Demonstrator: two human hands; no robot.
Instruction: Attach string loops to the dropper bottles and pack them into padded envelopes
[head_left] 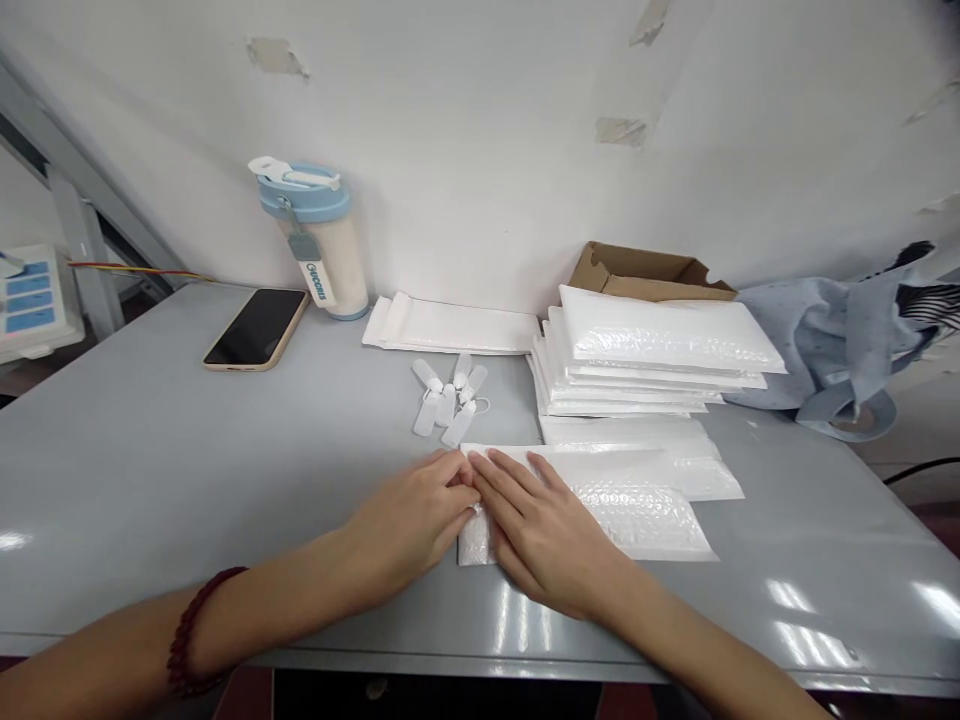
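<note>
A white bubble mailer lies flat near the table's front edge. My left hand is at its left end, fingers curled and pinched on the edge; the fingertips are partly hidden. On top of the mailer rests my right hand, laid flat with its fingers stretched toward the left end. Just behind my hands is a small cluster of translucent white plastic tags, some with loops. Another mailer lies partly under the near one, beside a stack of puffed white mailers.
On the grey table, a phone and a blue-lidded tumbler stand at the left back. Flat white mailers lie against the wall. Behind the stack are a brown cardboard box and light blue cloth.
</note>
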